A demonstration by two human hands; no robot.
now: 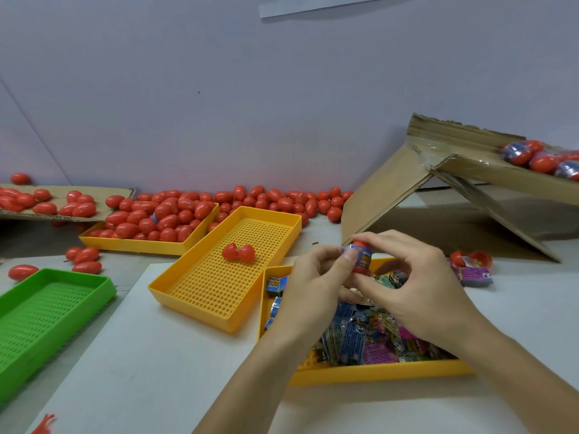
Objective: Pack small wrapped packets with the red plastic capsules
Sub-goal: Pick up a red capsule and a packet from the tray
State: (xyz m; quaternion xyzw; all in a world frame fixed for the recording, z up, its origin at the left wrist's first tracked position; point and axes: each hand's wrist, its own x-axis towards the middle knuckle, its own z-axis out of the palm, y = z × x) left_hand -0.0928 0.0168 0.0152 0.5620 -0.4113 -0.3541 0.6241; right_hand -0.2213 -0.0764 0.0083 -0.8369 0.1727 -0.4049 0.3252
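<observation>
Above the yellow tray [376,372] heaped with wrapped packets [360,339], the left hand [308,286] and right hand [419,292] are both pinching one red capsule [360,256], upright, glossy, with a blue printed packet [363,258] wrapping around its middle.
</observation>
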